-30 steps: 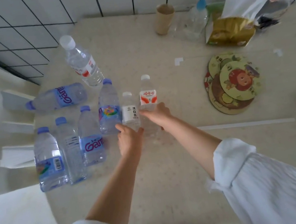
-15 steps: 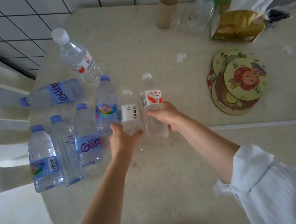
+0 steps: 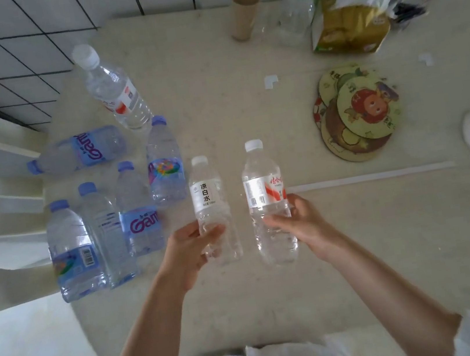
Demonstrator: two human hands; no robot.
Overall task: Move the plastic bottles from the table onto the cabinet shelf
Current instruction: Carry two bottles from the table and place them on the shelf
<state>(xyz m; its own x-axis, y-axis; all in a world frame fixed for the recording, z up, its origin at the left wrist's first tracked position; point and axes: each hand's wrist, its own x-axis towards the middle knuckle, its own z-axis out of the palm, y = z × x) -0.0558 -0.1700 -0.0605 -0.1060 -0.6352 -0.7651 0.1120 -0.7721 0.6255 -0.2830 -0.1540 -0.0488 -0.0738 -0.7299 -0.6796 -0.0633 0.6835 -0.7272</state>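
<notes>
From my remote seat I see two bottles in hand above the pale speckled table (image 3: 275, 293); the left hand (image 3: 188, 250) curls its grip round the lower body of the small clear plastic bottle with the white cap and white label (image 3: 210, 203), and the right hand (image 3: 299, 226) wraps its grip round the taller clear plastic bottle with the white cap and red-and-white label (image 3: 264, 191); both bottles stand roughly upright and appear lifted, though I cannot tell how far off the surface. Six more wait at the table's left: a large clear bottle with a white cap (image 3: 113, 87), a blue-capped bottle lying on its side (image 3: 83, 150), a blue-capped bottle with a rainbow label (image 3: 164, 164), and three blue-capped bottles (image 3: 104, 231) crowded upright near the left edge. The risks, as I judge them: both grips sit low, so a top-heavy bottle could tip or slip in the carry; thin walls may buckle under a squeeze; a left-hand swing could topple the crowded cluster, and the lying bottle could roll off the edge. The cabinet shelf is out of view. At the back, against a white tiled wall (image 3: 24, 41), stand a brown paper cup (image 3: 244, 13), a clear spray bottle (image 3: 299, 12) and a gold tissue pack (image 3: 350, 29); round cartoon coasters (image 3: 358, 112) lie to the right.
</notes>
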